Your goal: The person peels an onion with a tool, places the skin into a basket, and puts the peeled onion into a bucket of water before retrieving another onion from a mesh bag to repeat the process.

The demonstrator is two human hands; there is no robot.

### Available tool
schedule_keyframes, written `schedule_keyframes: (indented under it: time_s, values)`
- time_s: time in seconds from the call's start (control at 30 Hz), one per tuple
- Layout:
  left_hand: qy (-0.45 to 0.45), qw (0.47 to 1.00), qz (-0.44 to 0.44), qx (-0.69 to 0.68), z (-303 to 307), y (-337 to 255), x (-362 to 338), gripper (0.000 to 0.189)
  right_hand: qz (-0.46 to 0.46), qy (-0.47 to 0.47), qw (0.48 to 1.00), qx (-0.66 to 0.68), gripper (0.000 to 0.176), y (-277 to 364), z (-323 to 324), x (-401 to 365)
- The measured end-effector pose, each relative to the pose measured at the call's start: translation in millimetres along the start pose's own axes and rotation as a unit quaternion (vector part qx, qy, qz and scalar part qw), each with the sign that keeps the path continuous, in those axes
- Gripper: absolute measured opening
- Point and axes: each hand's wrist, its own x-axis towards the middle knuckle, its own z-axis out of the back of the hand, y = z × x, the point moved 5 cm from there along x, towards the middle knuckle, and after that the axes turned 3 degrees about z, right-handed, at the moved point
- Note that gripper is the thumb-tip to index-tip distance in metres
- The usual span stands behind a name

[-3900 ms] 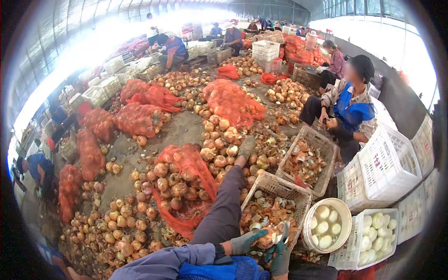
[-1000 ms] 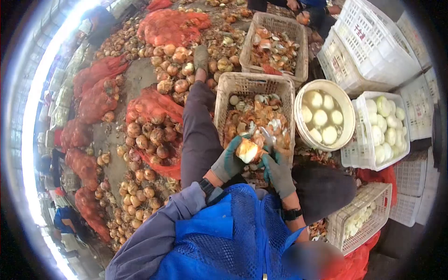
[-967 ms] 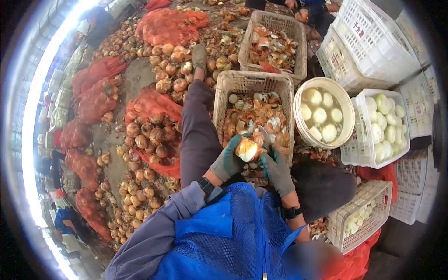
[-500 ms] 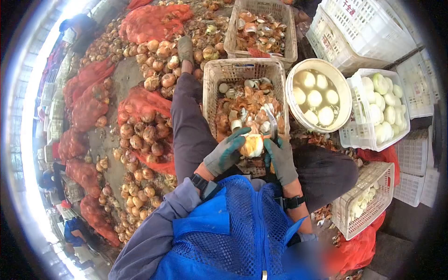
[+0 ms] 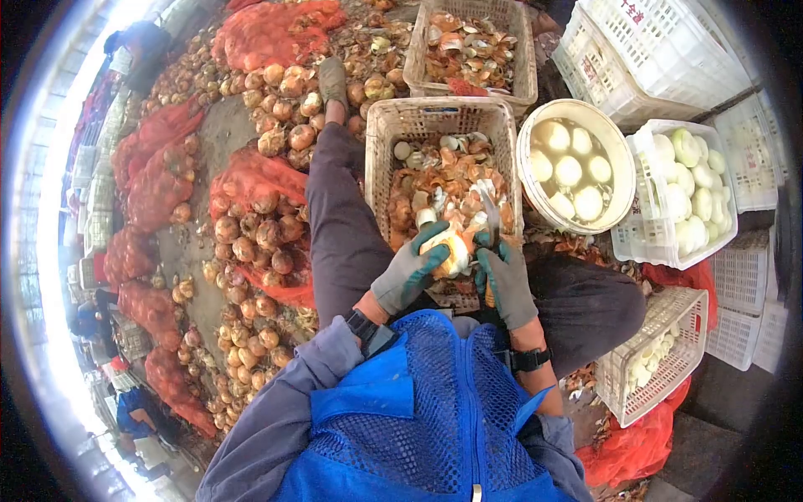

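Observation:
My left hand [image 5: 407,272], in a grey and green glove, is wrapped round a partly peeled onion [image 5: 452,253] with white flesh and some orange skin on it. My right hand [image 5: 505,280], gloved alike, grips a knife [image 5: 491,207] whose blade points up and away from me, just right of the onion. Both hands are over the near end of a crate of onion skins [image 5: 439,186] between my legs.
A white bucket [image 5: 621,197] with peeled onions in liquid stands right of the crate, beside a white basket of peeled onions [image 5: 687,189]. Another skin-filled crate [image 5: 529,50] is beyond. Unpeeled onions [image 5: 266,230] and red net bags [image 5: 276,38] cover the left floor.
The onion has turned and tilted in my left hand, showing more white. My right hand has shifted slightly, and the knife blade now stands more upright.

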Motion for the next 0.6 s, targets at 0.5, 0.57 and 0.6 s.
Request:
schedule_keyframes:
  time_s: [0.5, 0.57, 0.6]
  values:
    - [-0.114, 0.989, -0.025, 0.095, 11.2, 0.5, 5.3, 0.066, 0.298, 0.03, 0.9, -0.317, 0.053, 21.8, -17.5, -19.3]
    - [-0.115, 0.987, -0.034, 0.103, 11.2, 1.1, 5.7, 0.066, 0.269, 0.055, 0.909, -0.315, 0.057, 15.8, -17.9, -16.5]
    - [-0.116, 0.987, -0.039, 0.107, 11.3, 1.0, 5.8, 0.066, 0.266, 0.057, 0.907, -0.323, 0.057, 16.3, -18.3, -17.3]
